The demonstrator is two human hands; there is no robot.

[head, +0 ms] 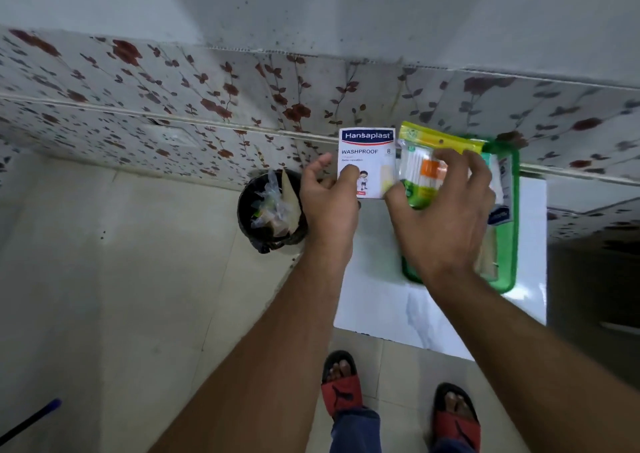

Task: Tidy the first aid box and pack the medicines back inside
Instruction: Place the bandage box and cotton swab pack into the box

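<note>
My left hand [329,203] holds up a white Hansaplast plaster packet [369,156] by its lower left corner. My right hand [446,217] grips a clear pouch of cotton buds [420,165] with a yellow-green header, right beside the plaster packet. Both are held above the left end of a green first aid box [509,244], which lies on a white table top [374,300]. Inside the box I make out a tube-like item [504,182] and a pale packet [488,255]; the rest of the contents is hidden by my right hand.
A black waste bin [270,211] with plastic wrappers and paper in it stands on the floor left of the table. A flower-patterned tiled wall [173,113] runs behind. My feet in red slippers [343,386] stand at the table's near edge. A dark stick [27,421] lies at the lower left.
</note>
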